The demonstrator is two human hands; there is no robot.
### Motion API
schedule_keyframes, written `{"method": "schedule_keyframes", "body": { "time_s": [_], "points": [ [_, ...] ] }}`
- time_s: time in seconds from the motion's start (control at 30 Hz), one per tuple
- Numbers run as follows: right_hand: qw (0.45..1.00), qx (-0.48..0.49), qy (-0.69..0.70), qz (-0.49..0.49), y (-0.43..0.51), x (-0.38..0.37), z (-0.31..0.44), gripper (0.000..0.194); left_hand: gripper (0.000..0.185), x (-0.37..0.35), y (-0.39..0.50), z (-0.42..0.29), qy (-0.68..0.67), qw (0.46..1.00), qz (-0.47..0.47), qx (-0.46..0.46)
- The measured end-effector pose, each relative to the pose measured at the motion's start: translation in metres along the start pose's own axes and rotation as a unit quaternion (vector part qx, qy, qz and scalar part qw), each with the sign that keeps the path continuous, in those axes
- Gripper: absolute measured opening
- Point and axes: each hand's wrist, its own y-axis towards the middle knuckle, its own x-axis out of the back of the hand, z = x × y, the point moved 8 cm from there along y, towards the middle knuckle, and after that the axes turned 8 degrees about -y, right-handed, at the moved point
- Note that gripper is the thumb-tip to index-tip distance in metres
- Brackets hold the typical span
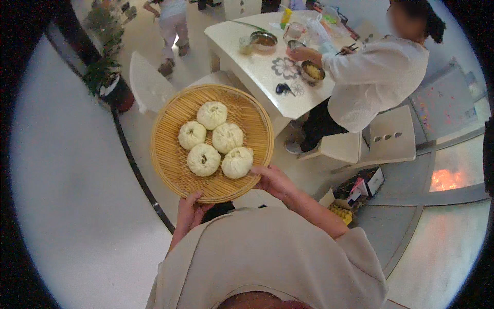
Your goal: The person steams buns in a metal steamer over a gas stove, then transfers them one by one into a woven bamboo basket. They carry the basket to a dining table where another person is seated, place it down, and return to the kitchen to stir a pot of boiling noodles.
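Both of my hands hold a round woven bamboo tray out in front of my body. My left hand grips its near rim at the lower left, thumb on top and fingers underneath. At the lower right, my right hand clasps the rim, its thumb close beside a bun. Several white pleated steamed buns lie grouped around the tray's middle, some touching. The fingers beneath the tray are partly hidden.
Beyond the tray stands a white table with bowls, bags and a glass. A seated person holds chopsticks there; another person stands farther off. White chairs, a potted plant and boxes are around.
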Motion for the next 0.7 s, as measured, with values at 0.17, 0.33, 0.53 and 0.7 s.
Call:
{"method": "schedule_keyframes", "body": {
  "time_s": [0.17,0.33,0.53,0.7],
  "points": [
    [0.999,0.039,0.001,-0.015,0.103,-0.007,0.114,0.059,0.044,-0.053,0.107,-0.132,-0.035,0.999,0.010,-0.017],
    [0.995,0.047,-0.002,-0.084,0.205,0.059,0.177,0.049,0.039,-0.100,0.224,-0.231,-0.093,0.992,-0.031,-0.081],
    [0.986,0.028,0.078,-0.147,0.331,0.194,0.231,0.036,0.033,-0.155,0.377,-0.309,-0.115,0.985,-0.056,-0.118],
    [0.981,0.072,0.116,-0.140,0.440,0.289,0.344,0.033,0.042,-0.260,0.505,-0.357,-0.145,0.977,-0.023,-0.154]
  ]
}}
